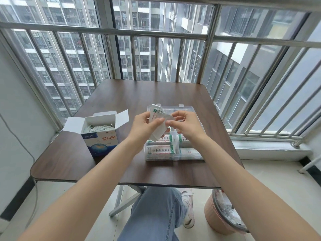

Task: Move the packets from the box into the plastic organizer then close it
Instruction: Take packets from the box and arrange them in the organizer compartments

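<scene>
Both forearms raised | left hand (145,125) fingers pinch packets (157,117) | right hand (185,125) too

Your hands (147,125) are covering the middle of the organizer (173,153), and the packets' (157,117) print is blurring too small to read.

You sit at a dark wood table (121,94) with rounded corners on a pale tiled floor (271,181), in a glazed balcony corner lit by flat daylight. Steel railing (156,34) bars cross the windows (257,80) ahead and to your right, with grey tower blocks (73,54) beyond. A white wall (15,108) stands on your left, and a pink bin (224,214) sits on the floor by the table's right side.
</scene>
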The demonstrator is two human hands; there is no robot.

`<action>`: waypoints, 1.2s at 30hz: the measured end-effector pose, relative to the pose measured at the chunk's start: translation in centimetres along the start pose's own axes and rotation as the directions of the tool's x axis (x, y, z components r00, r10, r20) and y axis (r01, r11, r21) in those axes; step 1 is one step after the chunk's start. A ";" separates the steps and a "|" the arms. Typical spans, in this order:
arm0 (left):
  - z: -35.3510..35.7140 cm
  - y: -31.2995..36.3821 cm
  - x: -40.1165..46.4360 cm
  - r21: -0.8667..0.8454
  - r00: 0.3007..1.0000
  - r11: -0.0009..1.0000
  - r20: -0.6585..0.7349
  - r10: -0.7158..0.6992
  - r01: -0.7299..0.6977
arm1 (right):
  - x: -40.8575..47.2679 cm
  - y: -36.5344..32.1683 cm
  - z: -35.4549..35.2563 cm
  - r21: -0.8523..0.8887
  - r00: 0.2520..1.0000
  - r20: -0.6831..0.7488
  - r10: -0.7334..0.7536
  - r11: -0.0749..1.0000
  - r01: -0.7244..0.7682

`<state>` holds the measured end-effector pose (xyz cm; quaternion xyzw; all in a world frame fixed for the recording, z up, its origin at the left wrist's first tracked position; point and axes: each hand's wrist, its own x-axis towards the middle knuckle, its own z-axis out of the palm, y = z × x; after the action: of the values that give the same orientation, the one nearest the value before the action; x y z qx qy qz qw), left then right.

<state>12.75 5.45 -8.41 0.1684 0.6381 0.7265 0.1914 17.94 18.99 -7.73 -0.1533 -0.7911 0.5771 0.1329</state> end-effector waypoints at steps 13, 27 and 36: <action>-0.1 0.4 -0.2 0.124 1.000 0.992 0.016 -0.018 0.015 | -0.5 -0.4 -0.6 0.090 0.998 -0.012 0.060 0.994 -0.059; -0.1 0.7 0.3 0.084 0.972 0.971 -0.099 -0.214 0.223 | -0.5 0.1 -1.8 0.517 0.995 0.089 0.054 0.851 -0.092; -0.1 0.6 1.3 0.082 0.978 0.994 -0.202 -0.056 0.073 | 0.8 0.5 -1.5 0.111 1.000 0.001 0.025 0.993 -0.025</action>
<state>11.49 5.96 -7.82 0.0824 0.6909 0.7040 0.1423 17.81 20.80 -7.73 -0.1555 -0.7557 0.6219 0.1341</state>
